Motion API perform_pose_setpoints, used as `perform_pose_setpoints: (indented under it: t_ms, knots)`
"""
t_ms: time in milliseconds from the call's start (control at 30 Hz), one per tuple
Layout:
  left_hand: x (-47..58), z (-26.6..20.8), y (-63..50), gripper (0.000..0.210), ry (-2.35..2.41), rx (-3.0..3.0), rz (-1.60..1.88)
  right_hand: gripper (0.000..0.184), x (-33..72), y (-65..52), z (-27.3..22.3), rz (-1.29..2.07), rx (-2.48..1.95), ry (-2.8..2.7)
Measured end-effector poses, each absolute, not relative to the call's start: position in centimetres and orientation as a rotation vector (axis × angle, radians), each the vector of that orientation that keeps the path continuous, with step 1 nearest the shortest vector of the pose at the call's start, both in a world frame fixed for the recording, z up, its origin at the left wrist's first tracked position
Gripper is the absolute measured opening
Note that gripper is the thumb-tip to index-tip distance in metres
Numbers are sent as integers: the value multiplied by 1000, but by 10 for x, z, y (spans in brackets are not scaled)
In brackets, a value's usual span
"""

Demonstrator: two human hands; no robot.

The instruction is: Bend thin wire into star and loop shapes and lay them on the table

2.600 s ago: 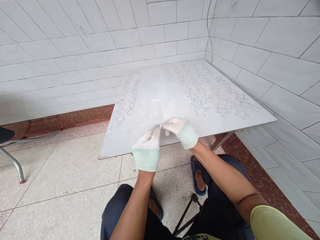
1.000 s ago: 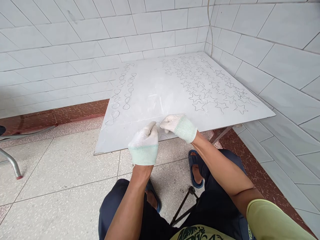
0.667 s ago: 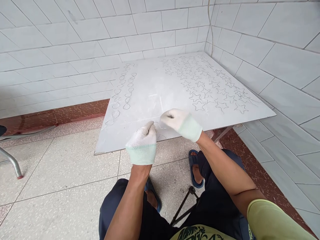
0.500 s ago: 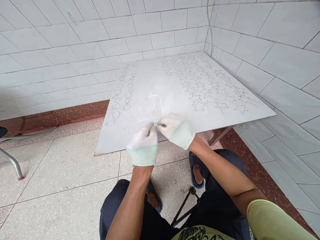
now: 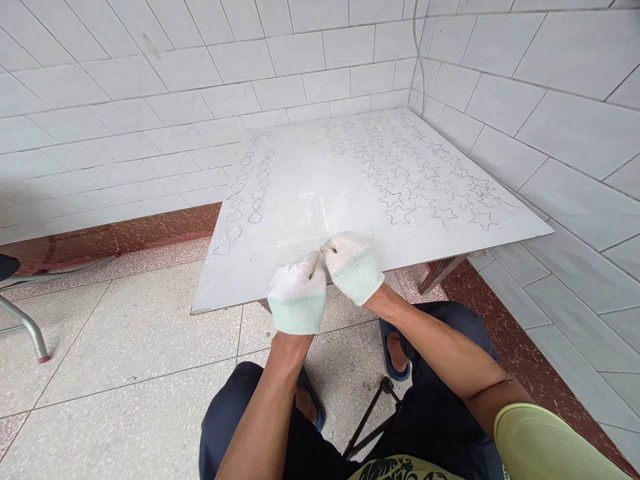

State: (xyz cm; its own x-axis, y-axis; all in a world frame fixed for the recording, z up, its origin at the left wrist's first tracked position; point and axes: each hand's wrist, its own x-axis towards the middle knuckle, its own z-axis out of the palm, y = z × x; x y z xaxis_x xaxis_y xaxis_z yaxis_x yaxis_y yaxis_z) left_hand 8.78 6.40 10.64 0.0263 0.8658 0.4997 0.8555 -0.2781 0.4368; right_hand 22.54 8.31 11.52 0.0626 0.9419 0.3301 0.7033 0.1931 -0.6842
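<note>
Both my hands wear white knit gloves with pale green cuffs and meet over the front edge of the white board (image 5: 295, 193). My left hand (image 5: 298, 287) is closed, thumb pressed against the forefinger. Just to its right, my right hand (image 5: 351, 263) pinches with bent fingers, its fingertips close to the left thumb. A thin wire runs between the fingertips, mostly hidden by the gloves. Thin wire star shapes (image 5: 400, 215) cover the right part of the board. On the left lie two columns of twisted wire figure-eights (image 5: 255, 211).
White tiled walls (image 5: 280, 53) close in behind and to the right of the board. A cable (image 5: 420, 60) hangs in the corner. A metal chair leg (image 5: 31, 330) stands at far left. Below are my knees, sandals and a dark folding stand (image 5: 373, 413).
Both hands have shifted slightly; my left hand has moved right and my right hand has turned a little. They are closer together. The wire shapes on the board lie as before.
</note>
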Motion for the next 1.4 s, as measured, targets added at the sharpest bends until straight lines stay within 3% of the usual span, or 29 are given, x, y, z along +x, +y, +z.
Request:
perform_pose_setpoints:
  t_ms: [167, 367, 667, 1067, 1400]
  knots:
    - [92, 105, 63, 39, 1847, 2221, 1093, 37, 225, 85, 114, 366, -1559, -1709]
    - [93, 112, 63, 42, 1892, 1847, 1059, 37, 234, 81, 138, 629, -1446, -1593]
    - [96, 121, 57, 42, 1921, 1707, 1108, 21, 255, 82, 153, 971, -1411, -1419]
    - [85, 100, 69, 32, 1842, 1906, 1285, 27, 245, 80, 144, 953, -1411, -1550]
    - [87, 115, 67, 25, 1511, 1299, 1320, 19, 250, 78, 153, 1145, -1284, -1560]
